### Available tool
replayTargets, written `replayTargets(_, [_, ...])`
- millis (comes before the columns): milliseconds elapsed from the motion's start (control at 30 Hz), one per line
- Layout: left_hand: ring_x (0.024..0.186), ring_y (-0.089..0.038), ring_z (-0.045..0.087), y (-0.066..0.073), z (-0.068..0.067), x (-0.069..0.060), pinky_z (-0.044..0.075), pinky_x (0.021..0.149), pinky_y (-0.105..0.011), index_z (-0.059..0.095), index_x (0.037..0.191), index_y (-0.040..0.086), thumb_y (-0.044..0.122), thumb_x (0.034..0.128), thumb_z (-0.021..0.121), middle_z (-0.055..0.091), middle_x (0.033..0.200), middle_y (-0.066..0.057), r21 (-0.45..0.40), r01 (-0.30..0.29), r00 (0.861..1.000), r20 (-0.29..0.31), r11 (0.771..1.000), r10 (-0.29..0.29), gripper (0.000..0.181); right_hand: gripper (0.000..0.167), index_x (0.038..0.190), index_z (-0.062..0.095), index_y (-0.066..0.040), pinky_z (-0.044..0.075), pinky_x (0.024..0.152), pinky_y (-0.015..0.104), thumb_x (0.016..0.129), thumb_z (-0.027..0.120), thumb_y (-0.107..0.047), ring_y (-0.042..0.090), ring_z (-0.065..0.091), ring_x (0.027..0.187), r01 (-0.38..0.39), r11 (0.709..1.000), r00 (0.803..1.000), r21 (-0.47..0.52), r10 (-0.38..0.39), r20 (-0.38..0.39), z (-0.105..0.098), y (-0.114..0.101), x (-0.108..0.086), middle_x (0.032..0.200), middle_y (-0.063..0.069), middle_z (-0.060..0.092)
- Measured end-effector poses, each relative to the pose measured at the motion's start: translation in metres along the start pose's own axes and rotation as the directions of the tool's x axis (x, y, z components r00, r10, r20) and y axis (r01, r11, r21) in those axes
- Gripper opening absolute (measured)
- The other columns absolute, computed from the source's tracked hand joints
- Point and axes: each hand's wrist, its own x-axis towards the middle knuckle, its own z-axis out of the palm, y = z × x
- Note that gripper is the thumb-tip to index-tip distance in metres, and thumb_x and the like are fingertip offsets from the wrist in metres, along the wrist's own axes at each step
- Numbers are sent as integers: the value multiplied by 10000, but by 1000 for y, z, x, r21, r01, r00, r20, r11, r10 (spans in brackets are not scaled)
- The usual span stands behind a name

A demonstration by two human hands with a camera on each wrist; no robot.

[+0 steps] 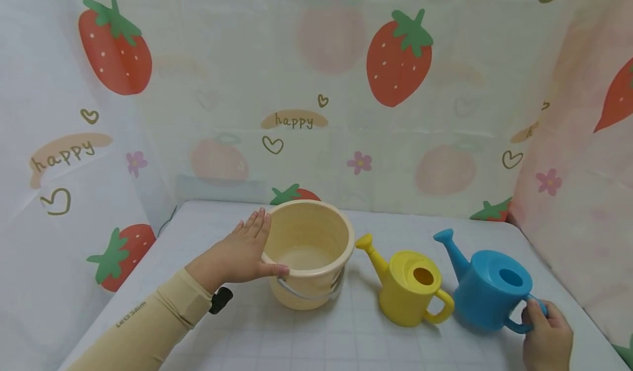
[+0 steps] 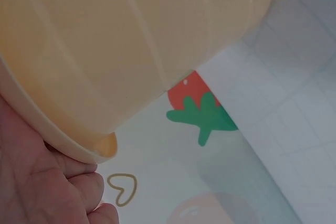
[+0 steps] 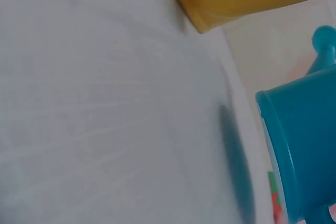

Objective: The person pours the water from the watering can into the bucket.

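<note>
A cream bucket with a thin handle stands upright on the table. My left hand rests on the left side of its rim, fingers straight and thumb lying along the front edge. In the left wrist view, fingers lie against the outside of the rim. To the right, my right hand grips the handle of a blue watering can. The right wrist view shows a gap between this can's base and its shadow on the table. Between bucket and blue can stands a yellow watering can, its spout near the bucket.
The white table carries a faint grid. Behind it and along both sides hangs a cloth printed with strawberries, hearts and flowers. A black strap piece sits at my left wrist.
</note>
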Motion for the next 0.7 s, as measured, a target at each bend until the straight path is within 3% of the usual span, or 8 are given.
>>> replayTargets(233, [1385,-339,14,0,2,0,129,1083,-513,55,1435,-66,857,670,349,-4,1497,-237,3,-1,1000,6,1000,1,1234,403,768,488,9,314,622,228,924,484,-362,135,374,739,-90,996,996,-2,90,-24,-1,-5,-19,616,-43,442])
replayTargets(467, [1382,-356,28,0,0,0,139,1078,-522,69,1428,-84,839,686,369,18,1491,-258,0,-15,1000,-13,1000,15,1222,398,767,475,0,302,636,214,942,441,-357,160,347,774,-91,996,996,-8,91,7,-2,-2,-17,627,-50,433])
replayTargets(700, [1382,-355,22,-1,0,1,137,1079,-521,52,1430,-77,840,688,364,-6,1493,-249,4,-10,1000,-4,1000,10,1220,443,769,489,-13,284,592,282,955,391,-403,182,335,715,-103,983,994,-151,109,27,-4,4,-12,632,-50,445])
